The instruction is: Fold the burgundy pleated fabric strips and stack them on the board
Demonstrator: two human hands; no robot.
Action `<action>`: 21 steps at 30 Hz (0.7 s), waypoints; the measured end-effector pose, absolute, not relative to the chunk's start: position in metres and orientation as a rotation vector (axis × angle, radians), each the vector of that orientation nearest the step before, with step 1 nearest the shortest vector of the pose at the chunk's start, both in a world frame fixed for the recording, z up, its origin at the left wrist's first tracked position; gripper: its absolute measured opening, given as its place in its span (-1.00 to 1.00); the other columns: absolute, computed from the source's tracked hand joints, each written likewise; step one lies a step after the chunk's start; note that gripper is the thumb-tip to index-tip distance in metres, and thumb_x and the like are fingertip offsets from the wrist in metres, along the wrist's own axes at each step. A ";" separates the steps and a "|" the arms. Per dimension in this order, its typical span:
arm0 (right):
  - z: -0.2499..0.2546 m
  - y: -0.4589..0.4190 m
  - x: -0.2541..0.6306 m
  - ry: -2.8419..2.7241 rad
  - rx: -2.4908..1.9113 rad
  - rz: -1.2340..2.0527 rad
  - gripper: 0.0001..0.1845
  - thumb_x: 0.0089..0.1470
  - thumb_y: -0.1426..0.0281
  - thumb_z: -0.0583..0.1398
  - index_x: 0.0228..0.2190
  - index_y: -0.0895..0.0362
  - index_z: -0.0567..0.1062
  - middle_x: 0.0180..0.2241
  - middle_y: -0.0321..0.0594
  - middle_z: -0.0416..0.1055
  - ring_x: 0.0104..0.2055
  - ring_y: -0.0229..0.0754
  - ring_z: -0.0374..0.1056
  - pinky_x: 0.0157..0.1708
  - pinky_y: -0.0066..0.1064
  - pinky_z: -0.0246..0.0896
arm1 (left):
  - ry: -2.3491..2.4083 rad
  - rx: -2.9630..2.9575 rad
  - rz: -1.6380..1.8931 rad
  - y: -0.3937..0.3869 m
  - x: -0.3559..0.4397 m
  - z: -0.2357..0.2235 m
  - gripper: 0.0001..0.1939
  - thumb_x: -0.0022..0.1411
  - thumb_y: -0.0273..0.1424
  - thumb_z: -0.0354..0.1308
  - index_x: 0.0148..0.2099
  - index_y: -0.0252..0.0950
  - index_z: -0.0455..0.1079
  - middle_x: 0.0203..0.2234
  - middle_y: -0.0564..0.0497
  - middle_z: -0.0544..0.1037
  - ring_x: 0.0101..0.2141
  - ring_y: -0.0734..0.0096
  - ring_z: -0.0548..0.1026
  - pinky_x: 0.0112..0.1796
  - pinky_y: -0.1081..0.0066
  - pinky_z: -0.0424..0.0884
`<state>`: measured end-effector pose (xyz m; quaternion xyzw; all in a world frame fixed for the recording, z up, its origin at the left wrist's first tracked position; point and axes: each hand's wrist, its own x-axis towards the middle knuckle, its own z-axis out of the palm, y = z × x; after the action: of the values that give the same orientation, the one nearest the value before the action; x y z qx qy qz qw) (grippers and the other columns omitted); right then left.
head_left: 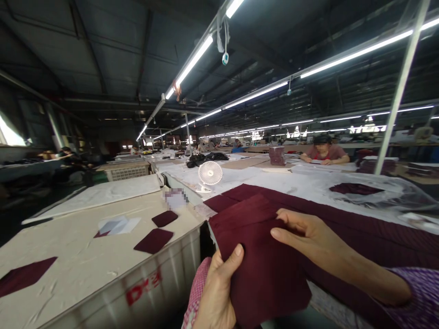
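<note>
A stack of dark maroon fabric pieces (260, 256) is held up in front of me, low in the centre. My left hand (217, 292) grips its lower left corner, thumb on top. My right hand (305, 235) rests on the upper right of the stack, fingers curled over its top face and edge. More maroon cloth (343, 219) is spread on the table behind the stack.
Two small maroon pieces (156, 237) and white paper (118, 225) lie on the cream-topped bin (85, 260) at left. A small white fan (210, 174) stands on the table. A seated person (324, 153) works at the far right; others sit further back.
</note>
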<state>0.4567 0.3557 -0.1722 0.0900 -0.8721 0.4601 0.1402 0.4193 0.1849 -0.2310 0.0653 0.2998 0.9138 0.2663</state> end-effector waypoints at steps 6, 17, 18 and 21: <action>-0.174 0.355 0.457 -2.483 0.219 1.311 -0.72 0.06 0.21 0.15 -0.53 0.12 0.29 -0.53 -0.36 0.20 -0.49 -0.30 0.15 -0.54 -0.50 0.10 | 0.803 0.194 2.494 0.187 0.422 -0.235 -0.60 0.07 -0.50 0.25 0.00 -0.37 0.34 -0.26 -0.14 0.62 -0.19 0.17 0.56 -0.04 0.22 0.41; -0.172 0.355 0.460 -2.508 0.218 1.212 -0.75 0.09 0.20 0.11 -0.48 0.12 0.32 -0.49 -0.31 0.25 -0.43 -0.23 0.22 -0.49 -0.45 0.17 | 0.880 0.115 2.479 0.189 0.423 -0.233 -0.59 0.06 -0.43 0.26 0.00 -0.35 0.39 -0.27 -0.15 0.62 -0.18 0.14 0.55 -0.05 0.20 0.42; -0.171 0.354 0.461 -2.510 0.219 1.211 -0.75 0.09 0.20 0.11 -0.49 0.12 0.31 -0.49 -0.31 0.26 -0.43 -0.23 0.22 -0.49 -0.44 0.17 | 0.876 0.115 2.482 0.189 0.422 -0.233 -0.59 0.07 -0.43 0.26 0.00 -0.35 0.38 -0.28 -0.15 0.62 -0.17 0.14 0.55 -0.04 0.20 0.41; -0.169 0.353 0.461 -2.515 0.216 1.200 -0.74 0.09 0.21 0.11 -0.51 0.12 0.29 -0.49 -0.31 0.26 -0.44 -0.24 0.22 -0.50 -0.44 0.18 | 0.851 0.121 2.497 0.190 0.420 -0.234 -0.59 0.08 -0.46 0.25 0.02 -0.36 0.37 -0.29 -0.16 0.63 -0.17 0.13 0.55 -0.03 0.19 0.40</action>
<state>0.4609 0.3532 -0.1695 0.0762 -0.8864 0.4228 0.1725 0.4202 0.1902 -0.2341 0.0443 0.3122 0.9161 0.2477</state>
